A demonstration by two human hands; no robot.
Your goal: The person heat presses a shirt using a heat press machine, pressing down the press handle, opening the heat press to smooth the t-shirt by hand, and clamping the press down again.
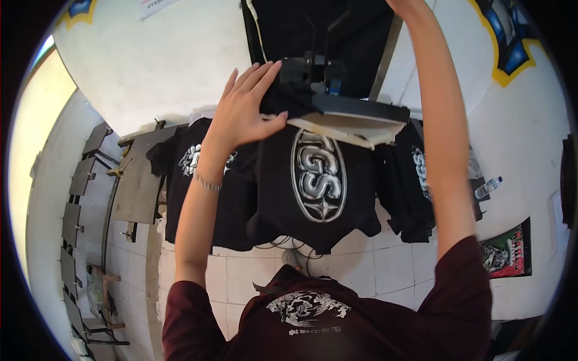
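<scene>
My left hand (248,107) is open, its fingers stretched and its thumb apart, beside the upper part of a black T-shirt (277,180). The shirt's print is a silver balloon-letter design in an oval frame. Its thumb is close to the pale edge of a dark, tilted slab (361,108) with a worn, cream underside; whether it touches is unclear. My right hand (402,5) reaches to the top edge of the view, where its fingers are cut off, so what it holds is hidden.
More printed black shirts (208,198) hang on either side. Several dark boards (141,180) on brackets run along the left. A water bottle (488,187) lies at the right, above a colourful poster (507,249). Cables lie on the tiled floor (241,280).
</scene>
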